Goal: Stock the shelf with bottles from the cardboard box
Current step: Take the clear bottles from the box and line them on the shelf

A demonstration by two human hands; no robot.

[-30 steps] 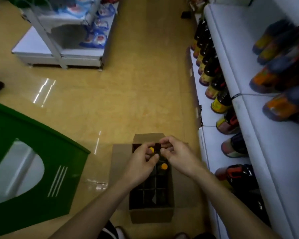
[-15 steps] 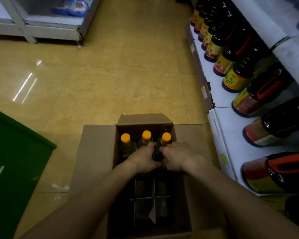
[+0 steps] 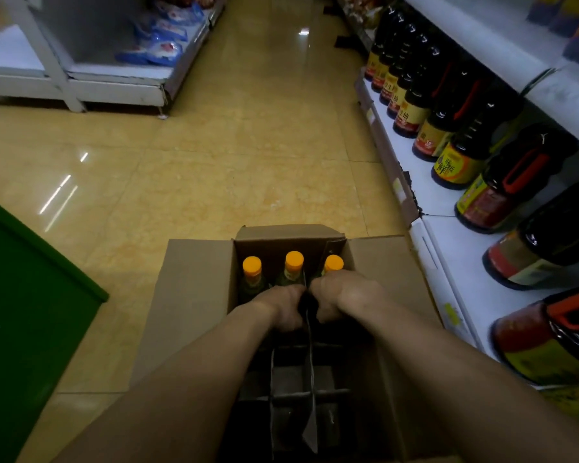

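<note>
- 3 orange-capped bottles (image 3: pixel 294 266) stand upright in the far row of the cardboard box (image 3: pixel 194 295), 1 per compartment, side by side.
- The cardboard box sits on the floor (image 3: pixel 248 145) with its flaps folded outward; cardboard dividers (image 3: pixel 310 379) split its inside into compartments, and those in the near rows show no caps.
- The left hand (image 3: pixel 281 307) reaches into the box just behind the bottle row, knuckles up, fingers turned down into the middle of the 2nd row.
- The right hand (image 3: pixel 343 295) is beside it, almost touching it, in the same posture; its knuckles lie against the right-most bottle's shoulder.
- A dark shape shows between the 2 hands. The fingertips are hidden inside the box, so I cannot tell whether either hand grasps anything.
- The shelf (image 3: pixel 448 248) runs along the right side of the box, close to its right flap; a line of dark sauce bottles (image 3: pixel 515 182) stands on it.
- A green panel (image 3: pixel 30 312) lies left of the box, well apart from it.
- Blue packets (image 3: pixel 161 45) sit on a white unit far beyond the box, to its left.
</note>
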